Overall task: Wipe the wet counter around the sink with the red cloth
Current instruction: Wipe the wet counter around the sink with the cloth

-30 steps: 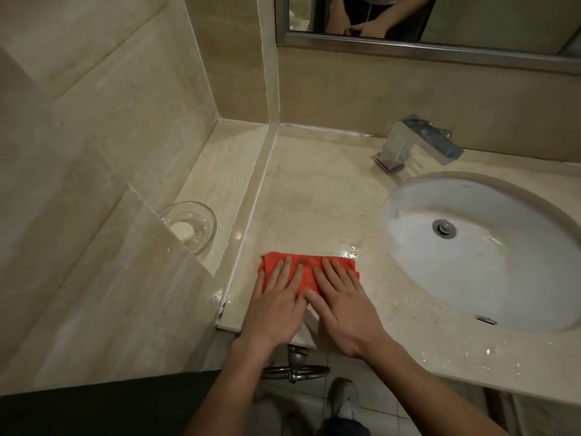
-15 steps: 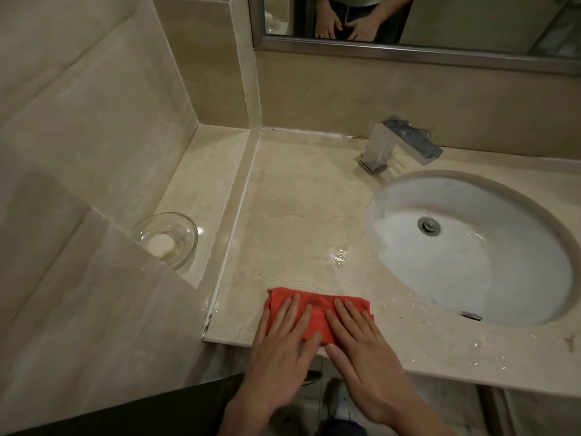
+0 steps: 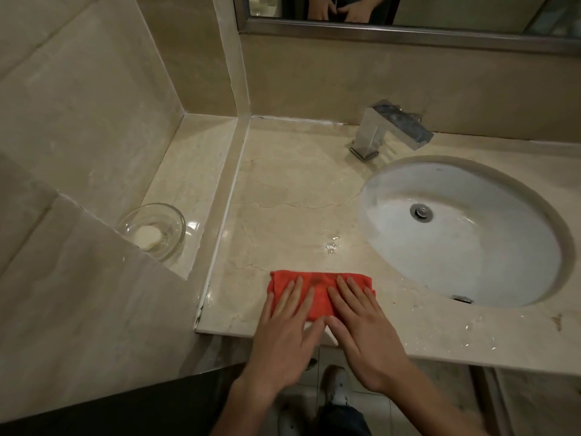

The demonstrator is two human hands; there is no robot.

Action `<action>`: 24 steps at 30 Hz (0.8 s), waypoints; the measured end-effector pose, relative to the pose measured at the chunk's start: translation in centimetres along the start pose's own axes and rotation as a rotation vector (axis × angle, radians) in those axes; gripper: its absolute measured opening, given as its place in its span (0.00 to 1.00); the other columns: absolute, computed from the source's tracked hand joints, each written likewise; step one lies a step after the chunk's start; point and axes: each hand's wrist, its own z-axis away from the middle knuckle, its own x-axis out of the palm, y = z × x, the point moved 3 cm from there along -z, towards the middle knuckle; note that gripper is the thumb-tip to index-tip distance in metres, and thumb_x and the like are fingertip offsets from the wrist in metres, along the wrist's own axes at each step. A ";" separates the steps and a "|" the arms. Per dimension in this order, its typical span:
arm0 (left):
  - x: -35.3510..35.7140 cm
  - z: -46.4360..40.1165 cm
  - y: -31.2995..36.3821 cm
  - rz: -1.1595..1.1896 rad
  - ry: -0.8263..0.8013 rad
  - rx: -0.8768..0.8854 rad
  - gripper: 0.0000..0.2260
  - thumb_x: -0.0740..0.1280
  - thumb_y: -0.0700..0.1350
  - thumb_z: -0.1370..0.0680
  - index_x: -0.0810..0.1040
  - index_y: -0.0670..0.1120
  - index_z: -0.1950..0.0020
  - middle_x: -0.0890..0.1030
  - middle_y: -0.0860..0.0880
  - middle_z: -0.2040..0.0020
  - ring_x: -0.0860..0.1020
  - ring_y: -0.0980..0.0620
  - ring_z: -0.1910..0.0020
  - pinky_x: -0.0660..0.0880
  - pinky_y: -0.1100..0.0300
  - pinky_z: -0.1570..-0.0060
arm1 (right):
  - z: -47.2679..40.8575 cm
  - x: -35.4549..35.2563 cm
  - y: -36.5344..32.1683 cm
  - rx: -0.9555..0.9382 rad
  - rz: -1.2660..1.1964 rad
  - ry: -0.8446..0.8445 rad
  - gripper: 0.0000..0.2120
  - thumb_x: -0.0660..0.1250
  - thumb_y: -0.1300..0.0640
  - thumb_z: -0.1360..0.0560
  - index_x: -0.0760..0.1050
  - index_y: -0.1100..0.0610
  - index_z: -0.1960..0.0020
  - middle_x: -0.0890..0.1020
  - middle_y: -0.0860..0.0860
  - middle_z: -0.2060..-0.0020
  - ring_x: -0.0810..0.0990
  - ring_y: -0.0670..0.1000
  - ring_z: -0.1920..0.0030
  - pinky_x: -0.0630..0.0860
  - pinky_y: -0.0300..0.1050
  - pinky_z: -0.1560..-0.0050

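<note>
The red cloth (image 3: 317,286) lies folded flat near the front edge of the beige marble counter (image 3: 295,184), left of the white oval sink (image 3: 465,234). My left hand (image 3: 283,338) presses on the cloth's left half with straight, spread fingers. Beside it, my right hand (image 3: 361,332) presses on the right half the same way. Both palms hang over the counter's front edge. A small patch of water (image 3: 333,243) glistens just beyond the cloth, and droplets (image 3: 465,328) dot the front strip below the sink.
A chrome tap (image 3: 390,130) stands behind the sink. A glass dish with a bar of soap (image 3: 154,234) sits on the lower ledge at the left, beyond a raised marble lip (image 3: 229,196). Tiled walls close the left side; a mirror (image 3: 408,11) hangs above.
Both hands have drawn the cloth toward the front edge of the counter, uncovering the wet patch that now lies beyond it.
</note>
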 end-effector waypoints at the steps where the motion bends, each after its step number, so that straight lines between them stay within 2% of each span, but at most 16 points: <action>1: 0.2 0.6 0.3 -0.005 -0.008 -0.004 0.40 0.22 0.72 0.33 0.35 0.58 0.24 0.33 0.57 0.23 0.29 0.61 0.26 0.34 0.51 0.24 | 0.7 0.2 -0.1 0.010 0.004 -0.019 0.42 0.23 0.27 0.28 0.43 0.44 0.20 0.41 0.42 0.20 0.33 0.39 0.23 0.37 0.45 0.21; 4: -0.2 1.4 1.0 0.011 -0.048 -0.034 0.37 0.25 0.70 0.31 0.34 0.57 0.24 0.34 0.58 0.23 0.30 0.61 0.26 0.34 0.52 0.24 | 1.8 0.3 -0.3 0.030 0.010 -0.056 0.42 0.21 0.27 0.29 0.41 0.43 0.21 0.39 0.41 0.21 0.32 0.39 0.23 0.35 0.45 0.21; 8: -0.8 -1.4 0.4 -0.018 -0.019 -0.006 0.29 0.41 0.62 0.19 0.42 0.51 0.20 0.43 0.54 0.20 0.39 0.60 0.22 0.37 0.51 0.23 | -0.1 -0.3 -0.2 0.027 0.004 0.026 0.47 0.23 0.28 0.28 0.52 0.50 0.19 0.50 0.48 0.20 0.43 0.47 0.19 0.39 0.47 0.20; 10: -1.0 -3.4 0.0 -0.073 -0.006 0.008 0.27 0.43 0.58 0.16 0.45 0.49 0.20 0.45 0.52 0.19 0.41 0.57 0.21 0.37 0.50 0.23 | -1.9 -0.7 0.0 0.038 0.004 0.060 0.49 0.23 0.28 0.28 0.54 0.53 0.20 0.53 0.51 0.19 0.46 0.49 0.19 0.40 0.48 0.20; 16: -0.7 -3.8 0.2 -0.060 0.018 0.029 0.26 0.44 0.56 0.16 0.47 0.49 0.19 0.44 0.50 0.19 0.40 0.55 0.21 0.36 0.53 0.23 | -2.2 -0.9 0.2 0.051 0.013 0.083 0.46 0.26 0.29 0.26 0.53 0.53 0.19 0.52 0.52 0.19 0.46 0.50 0.19 0.41 0.49 0.20; 19: 0.9 -0.5 1.0 -0.015 -0.012 0.063 0.26 0.42 0.59 0.16 0.44 0.51 0.20 0.41 0.53 0.20 0.38 0.57 0.22 0.37 0.51 0.23 | 2.0 0.0 0.2 0.058 -0.022 0.050 0.43 0.25 0.29 0.26 0.49 0.50 0.19 0.49 0.49 0.19 0.42 0.46 0.20 0.39 0.46 0.20; 22: 2.1 2.0 1.6 -0.028 -0.070 0.085 0.31 0.34 0.64 0.22 0.41 0.53 0.21 0.39 0.55 0.21 0.36 0.59 0.23 0.37 0.50 0.23 | 5.3 0.7 0.1 0.095 -0.052 -0.006 0.42 0.24 0.28 0.27 0.45 0.47 0.20 0.44 0.46 0.20 0.38 0.43 0.21 0.36 0.44 0.21; 24: 2.1 1.5 1.5 -0.006 -0.089 0.075 0.30 0.35 0.63 0.21 0.40 0.53 0.21 0.40 0.55 0.20 0.36 0.60 0.23 0.38 0.51 0.23 | 5.5 0.6 0.1 0.117 -0.071 -0.004 0.43 0.24 0.28 0.28 0.44 0.47 0.20 0.43 0.45 0.20 0.36 0.42 0.21 0.35 0.42 0.22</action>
